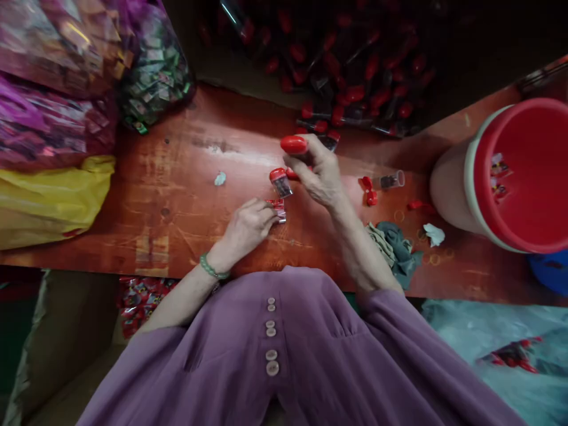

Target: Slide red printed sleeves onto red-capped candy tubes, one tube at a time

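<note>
My left hand, a green bead bracelet at its wrist, has its fingers closed on a small shiny red packet at the table top. Just above that packet is a small clear bottle with a red cap and dark contents. My right hand grips another red-capped bottle between thumb and fingers; its cap faces me and the body is mostly hidden. Beside the right thumb, a further red piece shows partly.
Many red-capped bottles fill a dark box at the back. Packet-filled bags and a yellow bag stand left. Rightward lie an uncapped tube, red caps, a cloth and a red-topped bucket.
</note>
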Demonstrator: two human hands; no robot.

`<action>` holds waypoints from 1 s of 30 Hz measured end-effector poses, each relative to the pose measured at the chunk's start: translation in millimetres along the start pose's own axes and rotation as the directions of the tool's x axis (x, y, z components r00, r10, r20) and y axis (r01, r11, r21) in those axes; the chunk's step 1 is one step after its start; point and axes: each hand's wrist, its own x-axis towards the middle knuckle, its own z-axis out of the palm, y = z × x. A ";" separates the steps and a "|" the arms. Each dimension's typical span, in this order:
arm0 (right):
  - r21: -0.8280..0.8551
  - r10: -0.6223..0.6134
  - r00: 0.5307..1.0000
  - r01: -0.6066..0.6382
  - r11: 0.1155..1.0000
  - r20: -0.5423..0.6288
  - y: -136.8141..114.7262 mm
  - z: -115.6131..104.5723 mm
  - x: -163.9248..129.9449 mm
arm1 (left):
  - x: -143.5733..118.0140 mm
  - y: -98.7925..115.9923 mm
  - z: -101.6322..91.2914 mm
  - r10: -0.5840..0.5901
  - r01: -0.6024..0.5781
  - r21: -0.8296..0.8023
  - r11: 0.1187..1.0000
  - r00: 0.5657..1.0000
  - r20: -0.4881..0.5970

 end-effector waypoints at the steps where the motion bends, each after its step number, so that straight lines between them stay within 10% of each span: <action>1: 0.111 0.045 0.998 -0.039 0.993 -0.052 -5.2 -2.1 -13.1 | 0.6 -2.1 -1.9 -0.032 0.028 -0.086 0.996 0.999 -0.036; 8: 0.420 0.346 0.938 -0.301 0.856 -0.034 -13.3 0.1 -79.7 | 0.3 -5.5 -15.8 -0.336 0.289 -0.511 0.810 0.942 -0.001; 16: 0.380 0.402 0.913 -0.396 0.836 0.068 -3.9 11.1 -84.3 | -5.0 -0.3 3.3 -0.176 0.160 -0.192 0.968 0.982 -0.070; 30: 0.370 0.409 0.912 -0.390 0.843 0.029 -4.3 22.5 -87.0 | 5.8 -2.3 -13.7 -0.433 0.403 -0.491 0.772 0.900 0.057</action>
